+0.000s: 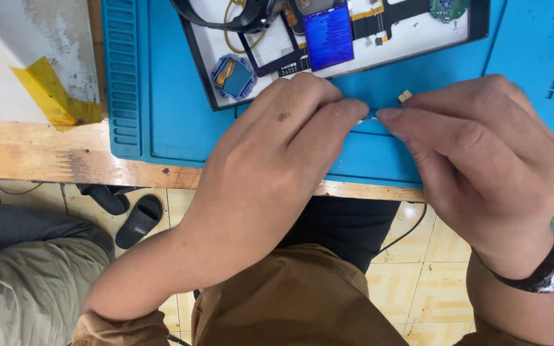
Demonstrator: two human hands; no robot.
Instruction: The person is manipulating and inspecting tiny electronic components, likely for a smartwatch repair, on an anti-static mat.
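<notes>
- Far left: a grey-white panel (8, 57) with a strip of yellow tape (52, 96) lies on the wooden bench (46, 157), whose worn front edge runs across the view.
- Below the bench edge: a yellow-patterned tiled floor (418, 256), with a pair of black slippers (126, 211) lying on it under the bench.
- Centre: a blue ribbed work mat (161, 96) covers the bench top.
- Top centre, on the mat: a shallow black-rimmed tray (203, 77) with a white floor. It holds a small square blue-framed component (233, 75), a black flat flex cable (277, 57), a glossy blue rectangular display panel (328, 35), and a round green circuit board (447, 8) at the top edge; a black strap (226, 19) lies across the tray's upper left.
- Left hand (277, 154): fingers curled, thumb and forefinger pinched on one end of a small thin part (368, 117), possibly a flex strip; most of it is hidden.
- Right hand (482, 154): pinched on the other end of the same part, held just above the mat's near edge, below the tray. A tiny tan connector tab (405, 96) shows above the fingertips.
- Right wrist: a dark wristwatch (546, 269).
</notes>
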